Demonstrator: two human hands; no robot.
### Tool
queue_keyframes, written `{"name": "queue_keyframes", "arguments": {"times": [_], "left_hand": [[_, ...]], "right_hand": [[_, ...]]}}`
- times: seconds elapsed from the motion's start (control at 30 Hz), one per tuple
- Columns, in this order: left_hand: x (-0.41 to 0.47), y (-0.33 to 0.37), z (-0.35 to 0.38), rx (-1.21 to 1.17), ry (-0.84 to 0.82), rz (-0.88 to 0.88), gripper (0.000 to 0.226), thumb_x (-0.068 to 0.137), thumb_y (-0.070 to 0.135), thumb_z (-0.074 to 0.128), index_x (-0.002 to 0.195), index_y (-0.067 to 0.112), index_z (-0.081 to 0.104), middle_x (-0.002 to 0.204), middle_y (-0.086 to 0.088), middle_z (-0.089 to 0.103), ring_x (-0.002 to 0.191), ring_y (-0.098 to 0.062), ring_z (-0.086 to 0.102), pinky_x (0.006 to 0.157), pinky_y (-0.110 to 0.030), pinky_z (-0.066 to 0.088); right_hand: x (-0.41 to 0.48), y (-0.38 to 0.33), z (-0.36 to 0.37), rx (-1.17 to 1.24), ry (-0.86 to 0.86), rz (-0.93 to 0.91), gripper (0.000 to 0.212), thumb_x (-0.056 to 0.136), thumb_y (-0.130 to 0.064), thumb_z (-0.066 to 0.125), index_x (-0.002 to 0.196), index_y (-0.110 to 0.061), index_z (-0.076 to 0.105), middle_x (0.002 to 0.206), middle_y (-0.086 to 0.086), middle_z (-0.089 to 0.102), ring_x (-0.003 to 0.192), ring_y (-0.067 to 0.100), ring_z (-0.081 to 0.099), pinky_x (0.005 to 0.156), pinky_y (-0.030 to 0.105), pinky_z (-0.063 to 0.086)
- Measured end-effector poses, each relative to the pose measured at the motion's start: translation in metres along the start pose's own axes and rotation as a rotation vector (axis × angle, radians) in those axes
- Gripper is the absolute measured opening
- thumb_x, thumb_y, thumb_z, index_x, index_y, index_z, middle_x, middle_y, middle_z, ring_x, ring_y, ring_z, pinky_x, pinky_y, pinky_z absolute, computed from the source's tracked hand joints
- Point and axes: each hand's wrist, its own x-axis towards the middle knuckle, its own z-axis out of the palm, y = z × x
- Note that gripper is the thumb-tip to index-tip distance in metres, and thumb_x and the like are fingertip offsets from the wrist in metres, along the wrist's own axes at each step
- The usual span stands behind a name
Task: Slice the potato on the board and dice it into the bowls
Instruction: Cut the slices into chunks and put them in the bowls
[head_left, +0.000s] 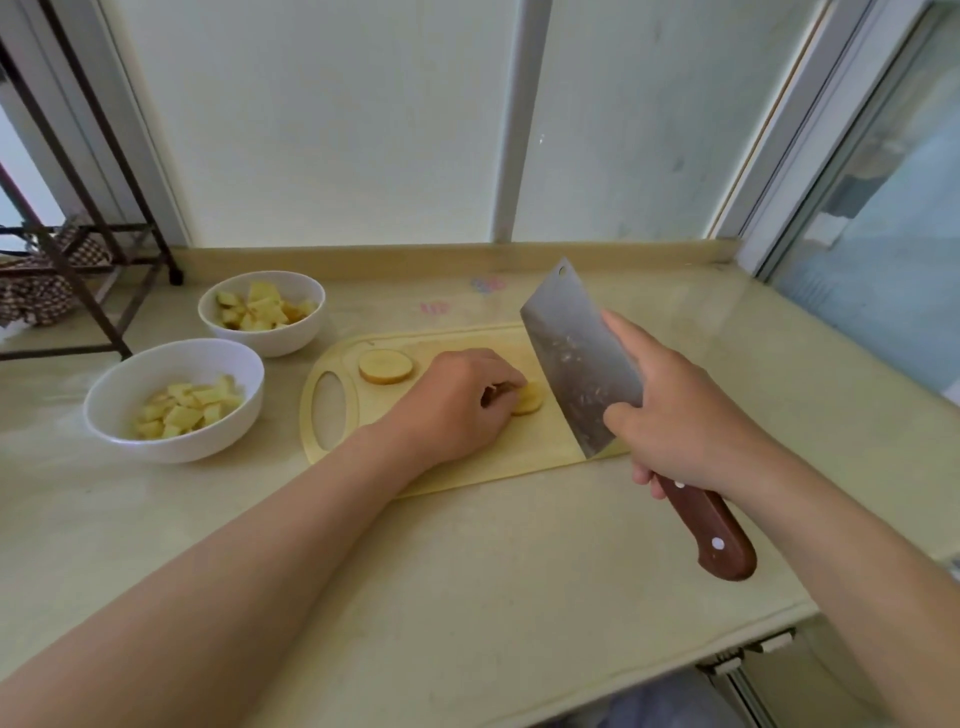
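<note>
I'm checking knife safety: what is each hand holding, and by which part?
The right hand grips the cleaver where handle meets blade; the left hand holds a potato slice at its edge.

Under the curled fingers of the left hand (457, 402), near the middle of the cutting board (519, 460): a potato piece (531, 402), partly covered, full outline unclear. Behind the cleaver (576, 364) and the right hand (675, 415): the board's 3 o'clock end, out of sight. At 9 o'clock, a dark metal rack (78, 249) and a checked cloth (31, 296), both cut by the edge. At 6 o'clock, a dark blue shape (665, 701), cropped, not identifiable. At 12 o'clock on the counter (467, 571), pink and blue marks (488, 284), too blurred to read.
</note>
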Motion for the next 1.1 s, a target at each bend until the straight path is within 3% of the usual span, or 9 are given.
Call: {"name": "queue_keyframes", "arguments": {"times": [0.17,0.27,0.4,0.53,0.63,0.73,0.9,0.97,1.1], "left_hand": [[0.005,0.000,0.000,0.058,-0.011,-0.060,0.019,0.092,0.016,0.062,0.104,0.012,0.076,0.109,-0.002,0.068,0.080,-0.010,0.054,0.079,-0.023,0.045],[0.006,0.000,-0.001,0.062,-0.027,-0.089,0.018,0.093,0.016,0.060,0.096,0.012,0.077,0.102,-0.002,0.070,0.086,-0.017,0.061,0.083,-0.031,0.049],[0.007,-0.001,-0.001,0.093,-0.049,-0.125,0.018,0.092,0.013,0.057,0.086,0.003,0.071,0.086,-0.010,0.070,0.079,-0.024,0.061,0.077,-0.043,0.049],[0.007,0.003,-0.004,0.057,-0.047,-0.160,0.017,0.092,0.013,0.059,0.099,0.010,0.074,0.093,-0.001,0.073,0.083,-0.017,0.062,0.080,-0.034,0.052],[0.009,0.004,-0.004,0.052,-0.032,-0.195,0.017,0.092,0.012,0.060,0.101,0.010,0.074,0.096,0.000,0.073,0.085,-0.016,0.062,0.082,-0.032,0.052],[0.010,0.002,-0.003,0.065,-0.030,-0.211,0.016,0.092,0.012,0.061,0.100,0.010,0.074,0.097,-0.001,0.072,0.087,-0.017,0.062,0.083,-0.030,0.050],[0.008,0.001,-0.002,0.074,-0.030,-0.173,0.014,0.090,0.013,0.063,0.093,0.011,0.076,0.097,0.000,0.070,0.087,-0.017,0.062,0.080,-0.030,0.050],[0.006,-0.001,-0.002,0.082,-0.053,-0.101,0.014,0.088,0.016,0.063,0.090,0.011,0.076,0.096,-0.001,0.070,0.085,-0.017,0.062,0.079,-0.032,0.051],[-0.001,-0.007,-0.006,0.128,-0.134,0.001,0.026,0.088,0.028,0.067,0.106,0.010,0.074,0.112,-0.001,0.066,0.095,-0.018,0.060,0.087,-0.030,0.048]], "right_hand": [[0.001,-0.001,-0.003,0.016,0.008,0.018,0.092,0.094,-0.002,0.045,0.161,-0.054,0.009,0.091,0.010,0.065,0.039,0.016,0.064,0.040,0.025,0.048],[0.001,-0.002,-0.006,0.019,0.006,0.022,0.093,0.093,-0.002,0.045,0.161,-0.055,0.010,0.084,0.007,0.061,0.037,0.015,0.062,0.040,0.026,0.048],[0.001,-0.002,-0.007,0.015,-0.016,0.023,0.094,0.092,-0.001,0.046,0.160,-0.055,0.011,0.079,0.003,0.057,0.037,0.017,0.061,0.040,0.026,0.048],[0.001,-0.001,-0.007,0.015,-0.024,0.029,0.094,0.091,-0.001,0.045,0.160,-0.054,0.011,0.071,0.003,0.058,0.037,0.018,0.062,0.041,0.027,0.048],[0.001,0.000,-0.006,0.031,-0.026,0.042,0.094,0.090,-0.001,0.046,0.160,-0.055,0.013,0.050,0.003,0.065,0.038,0.021,0.062,0.041,0.028,0.048],[0.001,0.002,-0.006,0.042,-0.021,0.048,0.094,0.091,-0.001,0.046,0.160,-0.055,0.014,0.047,-0.001,0.064,0.038,0.021,0.062,0.041,0.028,0.048],[0.001,0.002,-0.004,0.052,-0.023,0.046,0.094,0.091,-0.001,0.046,0.160,-0.055,0.013,0.062,0.007,0.066,0.038,0.022,0.062,0.041,0.028,0.048],[0.001,0.003,-0.003,0.045,-0.039,0.052,0.094,0.091,-0.002,0.046,0.160,-0.056,0.012,0.054,0.008,0.067,0.039,0.023,0.062,0.041,0.028,0.049],[0.001,0.004,-0.004,0.001,-0.064,0.049,0.094,0.091,-0.002,0.046,0.160,-0.055,0.011,0.051,0.002,0.067,0.039,0.023,0.062,0.043,0.031,0.051]]}}
